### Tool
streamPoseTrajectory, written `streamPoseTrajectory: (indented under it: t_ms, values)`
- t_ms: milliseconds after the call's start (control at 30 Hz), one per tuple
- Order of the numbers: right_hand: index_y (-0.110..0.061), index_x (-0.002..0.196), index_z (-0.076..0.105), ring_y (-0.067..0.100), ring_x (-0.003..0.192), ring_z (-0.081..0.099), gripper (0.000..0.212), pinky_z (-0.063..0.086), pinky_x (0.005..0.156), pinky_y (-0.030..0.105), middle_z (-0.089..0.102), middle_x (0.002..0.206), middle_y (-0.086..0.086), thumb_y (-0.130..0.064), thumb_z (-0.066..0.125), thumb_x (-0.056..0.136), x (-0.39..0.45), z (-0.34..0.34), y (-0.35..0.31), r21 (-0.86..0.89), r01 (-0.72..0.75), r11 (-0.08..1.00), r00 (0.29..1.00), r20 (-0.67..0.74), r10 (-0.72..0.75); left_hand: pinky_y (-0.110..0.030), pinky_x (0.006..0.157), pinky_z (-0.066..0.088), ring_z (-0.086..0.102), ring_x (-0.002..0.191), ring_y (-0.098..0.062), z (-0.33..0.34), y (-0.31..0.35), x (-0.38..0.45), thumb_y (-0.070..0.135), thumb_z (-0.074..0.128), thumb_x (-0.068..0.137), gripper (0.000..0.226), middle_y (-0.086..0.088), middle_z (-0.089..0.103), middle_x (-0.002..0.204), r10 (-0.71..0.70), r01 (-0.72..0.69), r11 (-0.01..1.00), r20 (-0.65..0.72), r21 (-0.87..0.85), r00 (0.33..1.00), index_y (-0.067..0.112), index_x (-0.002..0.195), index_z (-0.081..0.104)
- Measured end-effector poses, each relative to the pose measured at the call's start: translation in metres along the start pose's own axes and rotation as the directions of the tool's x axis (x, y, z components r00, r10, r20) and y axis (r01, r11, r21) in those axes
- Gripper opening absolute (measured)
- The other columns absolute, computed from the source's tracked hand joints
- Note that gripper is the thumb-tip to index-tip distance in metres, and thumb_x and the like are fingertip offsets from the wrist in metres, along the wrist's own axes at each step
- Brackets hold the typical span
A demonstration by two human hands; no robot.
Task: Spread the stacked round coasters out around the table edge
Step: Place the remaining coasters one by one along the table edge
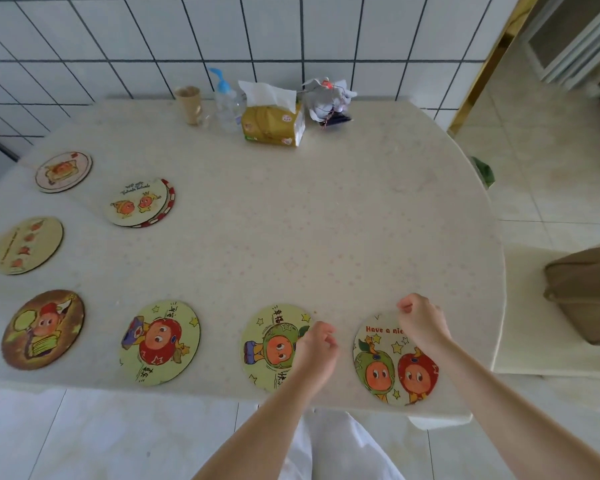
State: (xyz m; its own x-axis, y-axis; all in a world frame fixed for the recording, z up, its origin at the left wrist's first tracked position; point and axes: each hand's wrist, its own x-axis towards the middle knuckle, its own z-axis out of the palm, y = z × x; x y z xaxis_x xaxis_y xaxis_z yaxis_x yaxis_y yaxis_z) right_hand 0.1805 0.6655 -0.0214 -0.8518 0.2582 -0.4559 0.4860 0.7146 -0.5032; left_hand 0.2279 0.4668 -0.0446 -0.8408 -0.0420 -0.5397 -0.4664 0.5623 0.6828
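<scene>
Fingers (407,306) of my right hand (421,323) are curled over the far rim of the "Have a nice" coaster (392,370), and I cannot tell whether they pinch it or only hover at its edge. Those of my left hand (317,348) are loosely curled and hold nothing that I can see, above the right side of the green-hooded coaster (269,344). I count six coasters lying singly near the desk (326,220) edge: the two by my hands, the red-hooded coaster (159,342) further left along the near edge, then up the left side the dark brown coaster (42,329), the tan coaster (28,245) and the pale coaster (63,172). One small stack (137,201) sits a little inward from these; I see at least two discs in it, the lower one showing a red and white rim (168,202). Against the tiled wall stand one brown cup (189,103), one clear pump bottle (226,103) with a blue top, one yellow tissue pack (274,124) and one crumpled wrapper bundle (328,98).
</scene>
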Motion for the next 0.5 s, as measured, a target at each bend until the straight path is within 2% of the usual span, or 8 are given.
streamPoseTrajectory:
  t_ms: [100, 167, 300, 433, 500]
  values:
    - [-0.015, 0.108, 0.063, 0.012, 0.089, 0.057, 0.024, 0.044, 0.071, 0.025, 0.062, 0.102, -0.003, -0.013, 0.045, 0.092, 0.009, 0.02, -0.049, 0.032, 0.067, 0.997, 0.996, 0.064, -0.069, -0.016, 0.053, 0.043, 0.062, 0.073, -0.01, -0.035, -0.006, 0.015, 0.021, 0.048, 0.092, 0.02, 0.006, 0.061, 0.103, -0.013, 0.009, 0.997, -0.059, -0.072, 0.998, 0.027, 0.108, 0.06]
    - [-0.015, 0.106, 0.064, 0.014, 0.094, 0.057, 0.022, 0.043, 0.075, 0.025, 0.065, 0.103, -0.002, -0.014, 0.046, 0.092, 0.015, 0.037, -0.087, 0.033, 0.129, 0.991, 0.985, 0.115, -0.132, -0.018, 0.049, 0.045, 0.065, 0.071, -0.013, -0.067, -0.011, 0.028, 0.018, 0.049, 0.094, 0.019, 0.004, 0.06, 0.105, -0.034, 0.02, 0.991, -0.103, -0.135, 0.994, 0.025, 0.108, 0.059]
    - [-0.009, 0.105, 0.067, 0.022, 0.103, 0.061, 0.022, 0.047, 0.087, 0.03, 0.069, 0.109, 0.006, -0.014, 0.05, 0.092, 0.025, 0.075, -0.169, 0.035, 0.217, 0.976, 0.955, 0.198, -0.219, -0.028, 0.067, 0.052, 0.063, 0.085, -0.019, -0.144, -0.034, 0.058, 0.011, 0.052, 0.094, 0.021, -0.006, 0.063, 0.106, -0.104, 0.053, 0.967, -0.196, -0.251, 0.975, 0.015, 0.113, 0.058]
    - [-0.005, 0.103, 0.069, 0.028, 0.107, 0.062, 0.024, 0.046, 0.088, 0.031, 0.071, 0.108, 0.012, -0.014, 0.051, 0.091, 0.039, 0.114, -0.249, 0.055, 0.219, 0.974, 0.948, 0.223, -0.226, -0.022, 0.055, 0.046, 0.062, 0.075, -0.014, -0.227, -0.068, 0.093, 0.014, 0.053, 0.092, 0.02, 0.001, 0.063, 0.1, -0.175, 0.098, 0.961, -0.295, -0.258, 0.939, 0.021, 0.11, 0.06]
    - [-0.006, 0.105, 0.07, 0.029, 0.108, 0.063, 0.024, 0.047, 0.089, 0.031, 0.072, 0.109, 0.013, -0.014, 0.054, 0.09, 0.049, 0.135, -0.288, 0.059, 0.214, 0.975, 0.944, 0.243, -0.222, -0.023, 0.055, 0.046, 0.062, 0.073, -0.014, -0.267, -0.085, 0.113, 0.013, 0.055, 0.091, 0.019, 0.001, 0.064, 0.1, -0.207, 0.116, 0.958, -0.351, -0.262, 0.913, 0.021, 0.107, 0.061]
